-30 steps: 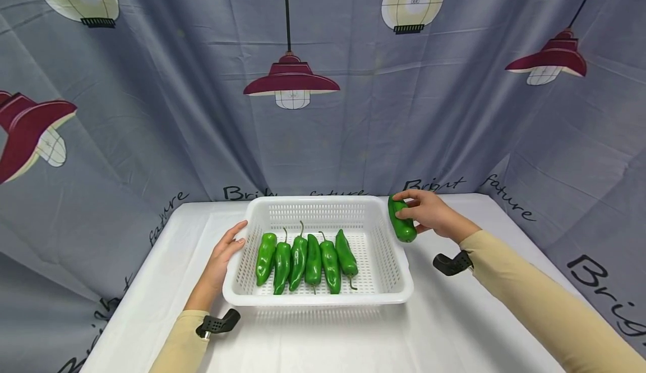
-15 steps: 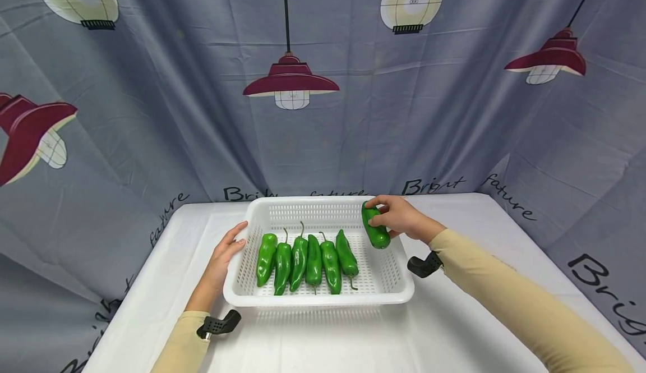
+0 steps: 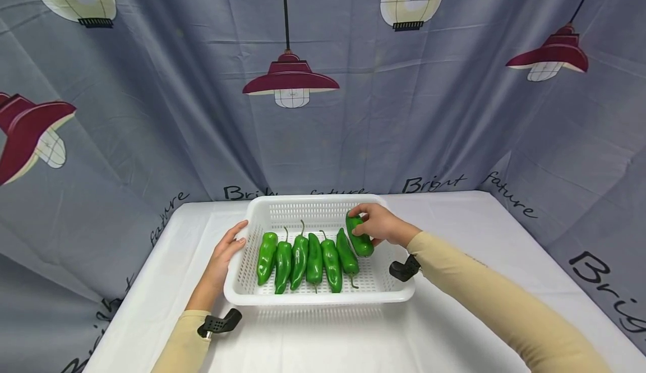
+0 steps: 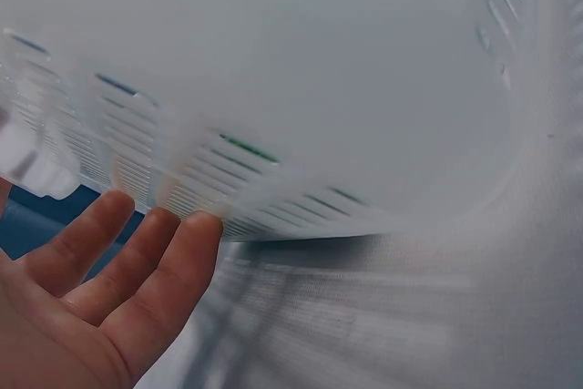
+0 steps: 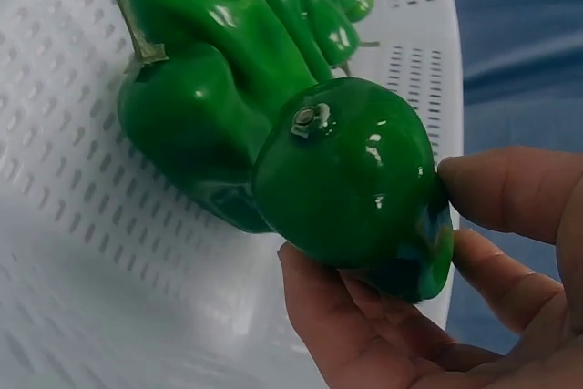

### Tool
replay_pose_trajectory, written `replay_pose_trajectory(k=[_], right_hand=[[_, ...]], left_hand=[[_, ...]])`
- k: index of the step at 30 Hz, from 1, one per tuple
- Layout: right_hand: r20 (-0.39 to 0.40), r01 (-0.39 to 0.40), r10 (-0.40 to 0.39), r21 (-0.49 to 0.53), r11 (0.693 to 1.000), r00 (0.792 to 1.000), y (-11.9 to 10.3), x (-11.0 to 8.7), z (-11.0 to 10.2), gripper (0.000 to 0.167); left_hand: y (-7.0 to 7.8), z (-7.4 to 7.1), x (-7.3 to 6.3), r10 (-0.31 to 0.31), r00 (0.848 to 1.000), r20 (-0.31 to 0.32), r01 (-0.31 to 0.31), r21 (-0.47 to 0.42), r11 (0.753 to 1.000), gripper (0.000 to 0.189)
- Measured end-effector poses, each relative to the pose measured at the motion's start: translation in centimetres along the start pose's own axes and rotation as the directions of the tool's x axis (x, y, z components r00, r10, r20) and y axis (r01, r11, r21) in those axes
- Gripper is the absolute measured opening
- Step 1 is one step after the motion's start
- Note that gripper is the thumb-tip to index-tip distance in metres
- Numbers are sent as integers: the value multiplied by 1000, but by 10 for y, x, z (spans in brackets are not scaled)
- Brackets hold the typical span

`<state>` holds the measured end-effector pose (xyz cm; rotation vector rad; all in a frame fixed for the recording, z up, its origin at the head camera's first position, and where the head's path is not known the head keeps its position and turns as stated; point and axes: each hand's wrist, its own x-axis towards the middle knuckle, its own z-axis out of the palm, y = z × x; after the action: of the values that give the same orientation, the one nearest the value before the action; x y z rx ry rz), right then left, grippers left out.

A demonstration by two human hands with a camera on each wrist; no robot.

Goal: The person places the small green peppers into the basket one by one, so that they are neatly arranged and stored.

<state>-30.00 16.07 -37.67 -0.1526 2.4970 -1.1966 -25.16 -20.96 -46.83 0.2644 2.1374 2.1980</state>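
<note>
My right hand (image 3: 382, 225) pinches a glossy green pepper (image 3: 361, 243) between thumb and fingers, over the right part of a white perforated plastic basket (image 3: 319, 300). In the right wrist view its rounded stem end (image 5: 351, 175) faces the camera, overlapping a pepper with a long curved stem (image 5: 178, 111). Several more green peppers (image 3: 300, 262) lie side by side in a row on the basket floor, the held one just right of the row. My left hand (image 3: 218, 261) rests at the basket's left side; in the left wrist view its extended fingertips (image 4: 202, 223) touch the slotted wall.
A white cloth (image 3: 454, 317) covers the table under the basket. Behind it hangs a grey-blue curtain (image 3: 323, 148) printed with lamps and lettering. Black wrist cameras sit on the left wrist (image 3: 220, 323) and the right wrist (image 3: 405, 269).
My right hand has carried the green pepper leftward from outside the basket's right rim, over the rim, to beside the row of peppers. The left hand and basket have stayed put.
</note>
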Motion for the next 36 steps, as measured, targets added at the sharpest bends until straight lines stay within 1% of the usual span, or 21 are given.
replay_pose_trajectory(k=[3, 12, 17, 24, 31, 36], right_hand=[[10, -2, 2, -15, 1000, 1000, 0, 2, 5, 47], [23, -43, 44, -52, 998, 999, 0, 6, 12, 48], [36, -66, 69, -74, 995, 997, 0, 6, 16, 48], [43, -62, 65, -60, 996, 997, 2, 3, 21, 49], [67, -91, 96, -68, 993, 993, 6, 3, 24, 51], [69, -95, 101, -78, 992, 993, 6, 2, 25, 51]], left_hand=[[0, 0, 0, -8, 1000, -7, 8, 1, 1000, 53], [2, 1, 1, -11, 1000, -16, 11, 8, 1000, 52], [2, 1, 0, -24, 999, -24, 25, 14, 1000, 52], [1, 1, -1, -31, 999, -29, 31, 8, 999, 52], [2, 2, -1, -34, 999, -36, 34, 19, 999, 52], [2, 2, -1, -31, 999, -33, 32, 15, 999, 52]])
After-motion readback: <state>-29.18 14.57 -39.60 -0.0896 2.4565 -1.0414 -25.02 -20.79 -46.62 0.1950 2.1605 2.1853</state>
